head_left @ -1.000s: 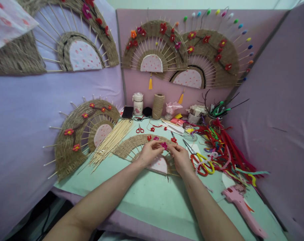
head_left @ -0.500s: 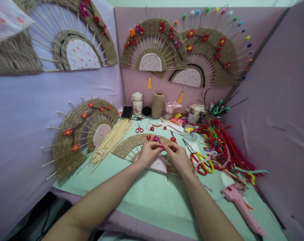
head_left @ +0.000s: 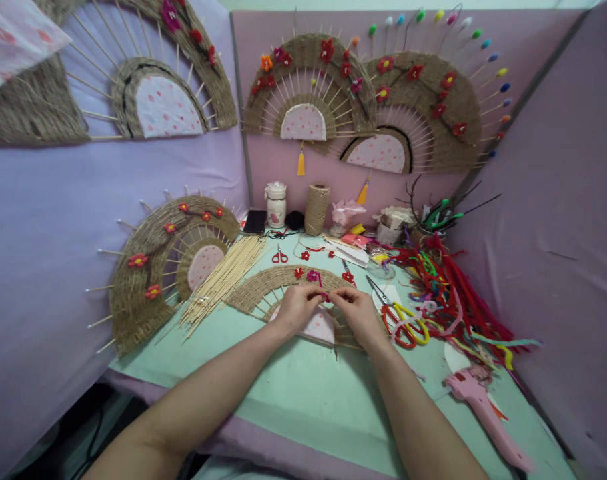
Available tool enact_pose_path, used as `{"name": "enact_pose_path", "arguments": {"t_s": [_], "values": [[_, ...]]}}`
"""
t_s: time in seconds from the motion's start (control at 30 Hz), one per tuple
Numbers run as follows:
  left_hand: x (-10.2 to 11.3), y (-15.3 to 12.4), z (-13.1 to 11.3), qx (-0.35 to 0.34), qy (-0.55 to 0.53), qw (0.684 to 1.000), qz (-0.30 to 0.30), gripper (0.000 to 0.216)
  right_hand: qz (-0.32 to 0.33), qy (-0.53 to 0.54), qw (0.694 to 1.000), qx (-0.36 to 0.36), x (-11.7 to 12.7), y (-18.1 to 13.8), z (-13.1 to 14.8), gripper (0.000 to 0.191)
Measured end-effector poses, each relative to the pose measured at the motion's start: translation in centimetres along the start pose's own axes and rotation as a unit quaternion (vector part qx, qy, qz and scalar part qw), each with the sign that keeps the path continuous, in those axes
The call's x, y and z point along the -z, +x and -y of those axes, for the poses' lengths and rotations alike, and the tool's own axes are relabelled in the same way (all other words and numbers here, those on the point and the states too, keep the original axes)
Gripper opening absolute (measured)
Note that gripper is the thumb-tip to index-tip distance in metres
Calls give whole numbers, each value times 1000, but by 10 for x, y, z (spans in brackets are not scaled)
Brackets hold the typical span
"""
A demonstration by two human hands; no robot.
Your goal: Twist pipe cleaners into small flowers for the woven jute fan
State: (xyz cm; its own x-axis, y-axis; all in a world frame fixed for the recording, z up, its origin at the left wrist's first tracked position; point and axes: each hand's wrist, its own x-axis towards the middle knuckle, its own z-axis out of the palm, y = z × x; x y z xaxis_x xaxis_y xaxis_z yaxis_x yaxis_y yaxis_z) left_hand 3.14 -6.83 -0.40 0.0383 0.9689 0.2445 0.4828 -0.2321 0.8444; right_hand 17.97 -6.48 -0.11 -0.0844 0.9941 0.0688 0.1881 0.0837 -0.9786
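Note:
A woven jute fan with a pink dotted centre lies flat on the green table. My left hand and my right hand meet above it, fingertips pinched together on a small magenta pipe-cleaner flower, mostly hidden between the fingers. Small red and magenta flowers sit on the fan's band just beyond my fingers.
A bundle of bamboo sticks lies left of the fan, and another fan leans on the left wall. Scissors, a heap of pipe cleaners and a pink glue gun lie to the right. A twine spool stands at the back.
My fingers have closed tighter on the magenta flower, which showed openly a second ago and is now nearly covered. Both hands stay over the fan.

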Motion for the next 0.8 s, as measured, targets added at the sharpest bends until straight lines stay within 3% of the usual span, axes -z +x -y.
{"name": "enact_pose_path", "arguments": {"t_s": [0.3,0.47,0.6,0.7,0.8], "values": [[0,-2,-3,-54,17,998,14,17,26,121,988,-94,5,8,-17,14],[-2,4,1,22,-86,996,14,15,10,191,974,-120,2,9,-13,16],[-5,8,3,82,-246,965,39,31,-7,258,959,-118,-2,11,-11,19],[-4,9,4,108,-280,954,28,24,16,236,966,-104,-2,11,-11,21],[-3,8,4,120,-285,951,17,23,-11,157,984,-77,-1,10,-9,27]]}}
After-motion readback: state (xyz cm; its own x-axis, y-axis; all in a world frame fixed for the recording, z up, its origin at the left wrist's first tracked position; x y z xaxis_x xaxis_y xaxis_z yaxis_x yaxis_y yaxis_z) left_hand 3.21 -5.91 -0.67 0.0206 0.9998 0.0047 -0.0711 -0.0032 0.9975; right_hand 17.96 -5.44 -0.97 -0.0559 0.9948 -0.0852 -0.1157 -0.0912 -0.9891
